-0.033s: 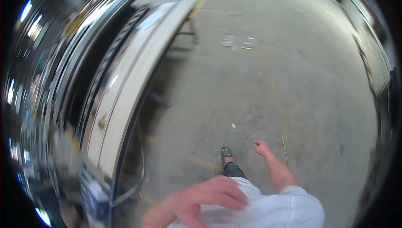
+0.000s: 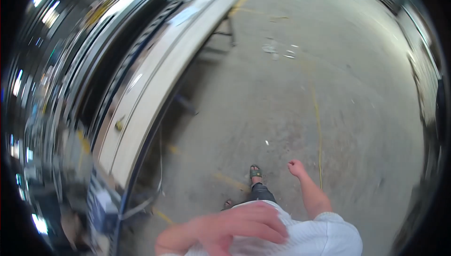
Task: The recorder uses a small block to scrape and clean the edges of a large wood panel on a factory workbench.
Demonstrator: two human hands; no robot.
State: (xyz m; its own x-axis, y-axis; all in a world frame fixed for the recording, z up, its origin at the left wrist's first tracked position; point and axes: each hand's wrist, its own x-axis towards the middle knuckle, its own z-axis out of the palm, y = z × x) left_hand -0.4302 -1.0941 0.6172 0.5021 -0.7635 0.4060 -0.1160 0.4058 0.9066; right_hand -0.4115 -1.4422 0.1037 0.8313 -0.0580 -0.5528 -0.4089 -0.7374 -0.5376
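Note:
My left hand (image 2: 237, 228) lies blurred across the front of my white shirt (image 2: 324, 237) at the bottom of the view. Its fingers are stretched out to the right and hold nothing. My right hand (image 2: 297, 166) hangs out from my side on a bare forearm, above the concrete floor (image 2: 282, 91). Its fingers look curled in, and I see nothing in it. One of my feet, in a dark sandal (image 2: 255, 172), stands on the floor just left of that hand.
A long white workbench (image 2: 155, 101) runs along the left, with a small object (image 2: 119, 124) on it and dark racks behind. Yellow lines (image 2: 318, 124) cross the floor. Cluttered gear sits at the lower left (image 2: 101, 204).

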